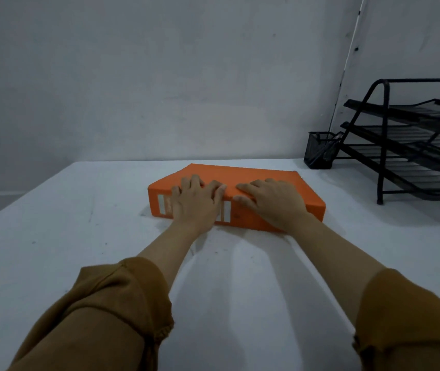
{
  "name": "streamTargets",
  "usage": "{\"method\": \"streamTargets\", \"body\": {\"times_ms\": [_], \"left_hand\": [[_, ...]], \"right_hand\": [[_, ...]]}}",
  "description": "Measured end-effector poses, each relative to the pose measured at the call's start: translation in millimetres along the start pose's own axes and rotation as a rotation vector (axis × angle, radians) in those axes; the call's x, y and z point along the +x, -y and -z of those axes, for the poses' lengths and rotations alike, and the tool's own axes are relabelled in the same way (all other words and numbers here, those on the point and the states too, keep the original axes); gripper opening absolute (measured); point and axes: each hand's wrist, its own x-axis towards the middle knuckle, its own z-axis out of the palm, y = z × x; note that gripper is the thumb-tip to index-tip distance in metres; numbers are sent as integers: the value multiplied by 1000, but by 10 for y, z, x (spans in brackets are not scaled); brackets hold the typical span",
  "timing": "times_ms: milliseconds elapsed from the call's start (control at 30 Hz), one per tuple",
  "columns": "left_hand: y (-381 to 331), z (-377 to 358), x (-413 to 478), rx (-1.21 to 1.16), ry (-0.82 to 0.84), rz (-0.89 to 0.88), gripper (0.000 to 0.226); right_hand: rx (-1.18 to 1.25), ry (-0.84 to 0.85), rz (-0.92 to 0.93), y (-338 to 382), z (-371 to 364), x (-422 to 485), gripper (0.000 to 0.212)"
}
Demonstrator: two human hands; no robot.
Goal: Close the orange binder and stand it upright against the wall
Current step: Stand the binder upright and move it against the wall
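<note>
The orange binder (251, 175) lies flat and closed on the white table (79, 210), its spine with a white label facing me. My left hand (196, 203) rests over the near top edge and spine, fingers spread on the cover. My right hand (272, 200) lies palm down on the cover to the right, thumb against the spine edge. Both hands press on the binder rather than grasp it. The grey wall (160, 76) rises just behind the table's far edge, a short gap beyond the binder.
A black mesh pen cup (319, 151) stands at the back right by the wall. A black three-tier wire letter tray (411, 145) fills the right side of the table. Brown sleeves cover my forearms near the bottom.
</note>
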Motion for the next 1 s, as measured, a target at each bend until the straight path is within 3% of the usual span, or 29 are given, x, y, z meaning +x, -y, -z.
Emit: {"method": "streamTargets", "body": {"times_ms": [133, 267, 367, 633, 767, 900, 1000], "left_hand": [[-32, 43, -82, 84, -80, -27, 47], [27, 63, -36, 55, -67, -70, 46], [96, 42, -56, -8, -13, -58, 46], [240, 72, -146, -273, -2, 327, 62], [276, 129, -188, -553, -8, 592, 73], [422, 148, -202, -696, 87, 596, 68], [552, 172, -208, -664, 138, 540, 61]], "right_hand": [[-3, 9, -49, -15, -6, -77, 81], [7, 88, -108, -7, 33, -113, 57], [25, 135, -152, 40, 54, -135, 53], [154, 264, -254, 97, 147, -91, 57], [183, 308, -265, 84, 175, -82, 61], [184, 332, -269, 93, 188, -84, 62], [200, 328, -266, 88, 208, -93, 61]]}}
